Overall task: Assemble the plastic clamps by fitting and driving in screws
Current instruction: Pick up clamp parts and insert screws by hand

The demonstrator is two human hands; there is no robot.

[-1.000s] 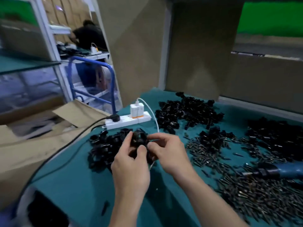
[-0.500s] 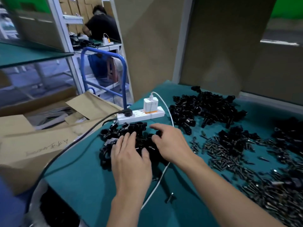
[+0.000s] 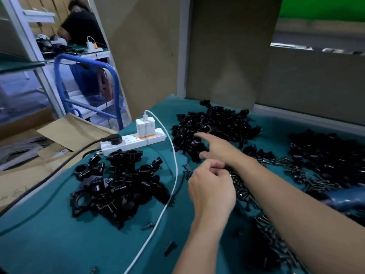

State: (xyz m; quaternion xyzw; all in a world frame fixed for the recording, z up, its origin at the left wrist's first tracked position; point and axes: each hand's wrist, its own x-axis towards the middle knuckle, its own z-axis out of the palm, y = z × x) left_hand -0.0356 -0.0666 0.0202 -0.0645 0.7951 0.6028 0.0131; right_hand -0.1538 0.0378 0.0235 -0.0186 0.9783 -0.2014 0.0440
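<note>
On the table (image 3: 59,244), a clamp pile (image 3: 118,186) lies left, with the power strip (image 3: 134,143) behind it. A cable (image 3: 173,180) runs between that pile and the screws (image 3: 243,191) at right.

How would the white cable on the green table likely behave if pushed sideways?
The white cable is thin and lies in a loose curve, so it would probably bend and slide rather than move as one piece. Plugged into the charger, its far end would likely stay put.
</note>
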